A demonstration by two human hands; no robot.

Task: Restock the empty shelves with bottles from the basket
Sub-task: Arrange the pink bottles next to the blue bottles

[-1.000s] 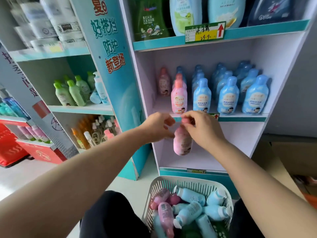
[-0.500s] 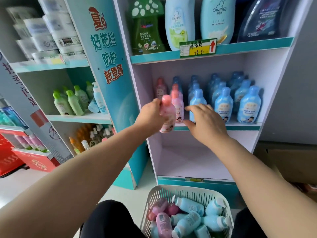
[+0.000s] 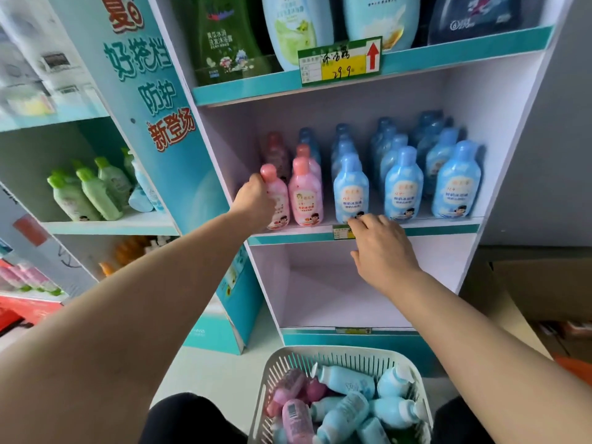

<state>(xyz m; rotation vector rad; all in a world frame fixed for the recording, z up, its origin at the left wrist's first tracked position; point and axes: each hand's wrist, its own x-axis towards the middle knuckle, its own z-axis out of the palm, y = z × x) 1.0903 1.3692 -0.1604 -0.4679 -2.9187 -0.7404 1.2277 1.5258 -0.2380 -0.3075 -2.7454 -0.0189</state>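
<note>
My left hand [image 3: 256, 200] grips a pink bottle [image 3: 278, 200] standing upright at the front left of the middle shelf [image 3: 442, 228], beside another pink bottle [image 3: 305, 195]. Rows of blue bottles [image 3: 403, 184] fill the rest of that shelf. My right hand [image 3: 382, 248] hovers at the shelf's front edge with relaxed fingers, holding nothing, its fingertips near the small price label [image 3: 342, 232]. The white basket [image 3: 275, 366] sits in front of me, holding several pink and blue bottles lying loose.
The bottom shelf [image 3: 336, 302] below holds nothing. Large bottles stand on the top shelf behind a yellow price tag [image 3: 340, 60]. A teal side panel [image 3: 153, 123] separates a left unit with green bottles [image 3: 93, 193]. Cardboard boxes [image 3: 528, 290] lie at right.
The pink bottle passed from my right hand to my left, then went up onto the middle shelf's front left. My right hand let go and dropped to the shelf edge.
</note>
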